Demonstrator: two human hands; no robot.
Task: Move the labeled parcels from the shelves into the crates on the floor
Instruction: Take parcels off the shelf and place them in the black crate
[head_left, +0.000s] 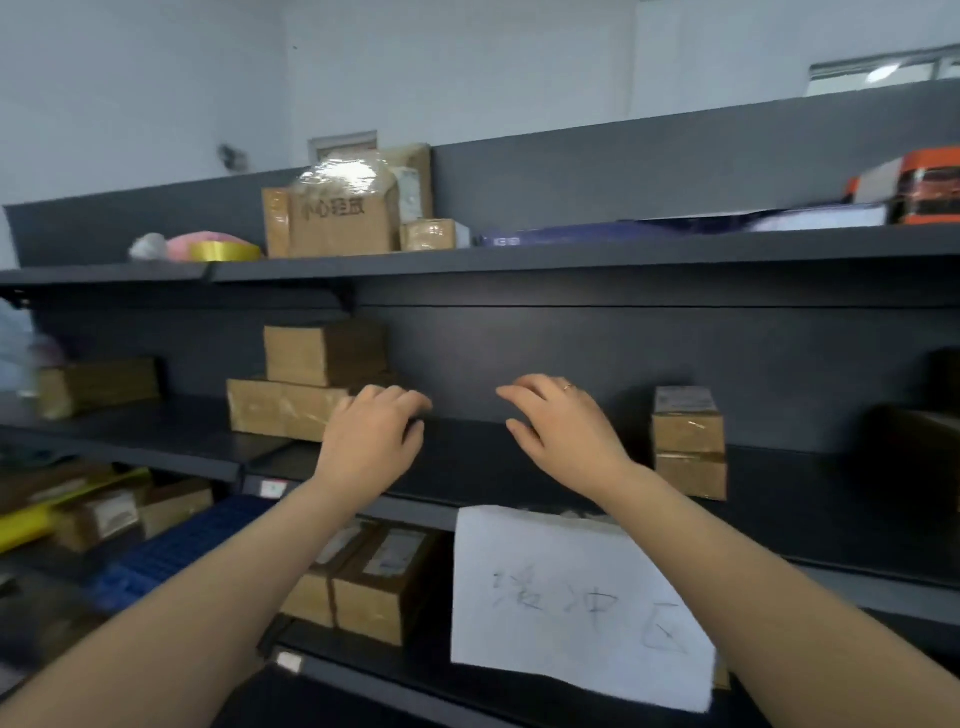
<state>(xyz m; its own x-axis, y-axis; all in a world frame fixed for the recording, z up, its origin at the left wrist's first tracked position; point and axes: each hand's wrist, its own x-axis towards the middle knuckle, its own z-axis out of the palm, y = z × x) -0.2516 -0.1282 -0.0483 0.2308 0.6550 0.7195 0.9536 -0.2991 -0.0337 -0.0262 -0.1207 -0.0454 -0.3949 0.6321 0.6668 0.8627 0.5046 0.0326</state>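
Note:
Both my hands reach over the middle shelf (467, 457) of a dark grey rack and hold nothing. My left hand (371, 441) hovers with loosely curled fingers just right of a flat taped cardboard parcel (280, 410), which has a smaller brown box (324, 353) stacked on it. My right hand (563, 431) is spread, fingers relaxed, in the bare gap of the shelf. Further right stands a small upright parcel (688, 441) with a label on top. No crates are in view.
The top shelf carries a wrapped brown box (340, 218), a yellow tape roll (223, 251) and an orange item (930, 187). A handwritten white sheet (576, 603) hangs from the shelf edge. Labeled boxes (384, 582) and a blue mat (176, 551) sit on lower shelves. Another box (98, 384) lies far left.

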